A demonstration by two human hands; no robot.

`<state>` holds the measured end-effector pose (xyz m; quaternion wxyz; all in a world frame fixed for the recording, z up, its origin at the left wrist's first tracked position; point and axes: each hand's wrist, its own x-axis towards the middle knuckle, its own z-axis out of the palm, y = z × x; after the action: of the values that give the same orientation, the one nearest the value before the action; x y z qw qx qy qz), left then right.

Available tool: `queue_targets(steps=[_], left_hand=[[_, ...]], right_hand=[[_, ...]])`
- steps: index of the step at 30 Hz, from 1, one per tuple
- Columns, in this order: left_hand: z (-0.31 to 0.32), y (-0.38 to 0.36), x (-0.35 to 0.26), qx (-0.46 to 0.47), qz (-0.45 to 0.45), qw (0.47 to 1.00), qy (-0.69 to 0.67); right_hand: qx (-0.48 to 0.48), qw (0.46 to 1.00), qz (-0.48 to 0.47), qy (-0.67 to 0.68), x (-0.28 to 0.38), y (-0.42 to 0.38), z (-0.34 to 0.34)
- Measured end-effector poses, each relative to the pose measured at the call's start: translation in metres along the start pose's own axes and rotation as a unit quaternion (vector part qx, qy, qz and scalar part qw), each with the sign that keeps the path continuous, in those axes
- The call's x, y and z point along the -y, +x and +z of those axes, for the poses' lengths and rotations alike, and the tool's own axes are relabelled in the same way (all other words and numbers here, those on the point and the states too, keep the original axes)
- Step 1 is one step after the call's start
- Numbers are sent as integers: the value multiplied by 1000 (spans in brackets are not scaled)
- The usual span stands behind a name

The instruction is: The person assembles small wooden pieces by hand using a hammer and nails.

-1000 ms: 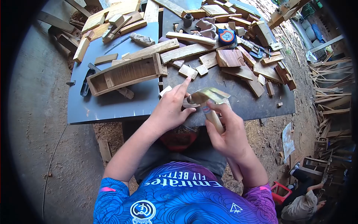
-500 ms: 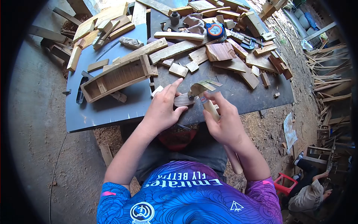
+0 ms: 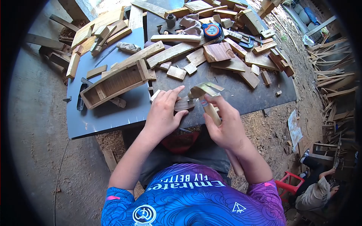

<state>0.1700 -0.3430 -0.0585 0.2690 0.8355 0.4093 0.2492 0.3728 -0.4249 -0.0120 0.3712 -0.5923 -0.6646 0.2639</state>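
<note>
My left hand (image 3: 164, 113) presses a small wooden block (image 3: 184, 105) against the dark tabletop near its front edge, thumb on the near side and fingers along the far side. In my right hand (image 3: 227, 122) is a claw hammer (image 3: 204, 89), gripped by its wooden handle partway up, with the handle's end hanging past my forearm. The hammer's striking face is just above the block's right end. Something small and thin, perhaps a nail, shows under the face, but I cannot make it out surely. A pale wood piece (image 3: 155, 95) lies partly hidden behind my left hand.
An open wooden box frame (image 3: 117, 83) rests on the grey-blue board (image 3: 128, 113) at left. Wood offcuts (image 3: 220, 52), a tape measure (image 3: 212, 31) and a clamp (image 3: 247, 42) crowd the table's back. At lower right, another person (image 3: 315, 194) sits near a red stool (image 3: 288, 184).
The hammer head has lifted slightly off the block. My left hand still holds the block in place. The whole view has shifted a little.
</note>
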Motion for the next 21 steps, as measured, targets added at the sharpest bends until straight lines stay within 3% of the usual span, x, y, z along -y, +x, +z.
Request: queue_targets(steps=[8, 11, 15, 18, 20, 21], left_hand=[[3, -4, -3, -3, -33, 999, 1], [-1, -8, -13, 8, -64, 998, 0], [-4, -9, -17, -11, -12, 997, 77], [-5, -4, -24, -35, 19, 998, 49], [-2, -1, -25, -42, 44, 998, 35], [2, -1, -20, -46, 47, 997, 33]], right_hand=[[-37, 998, -30, -36, 5, -12, -1], [18, 999, -10, -47, 1, -18, 1], [-43, 998, -33, -28, -5, -11, -11], [-115, 972, -107, -174, -20, -2, -27], [-179, 917, -193, -299, -30, 10, -41], [-204, 907, -187, -319, -36, 16, -45]])
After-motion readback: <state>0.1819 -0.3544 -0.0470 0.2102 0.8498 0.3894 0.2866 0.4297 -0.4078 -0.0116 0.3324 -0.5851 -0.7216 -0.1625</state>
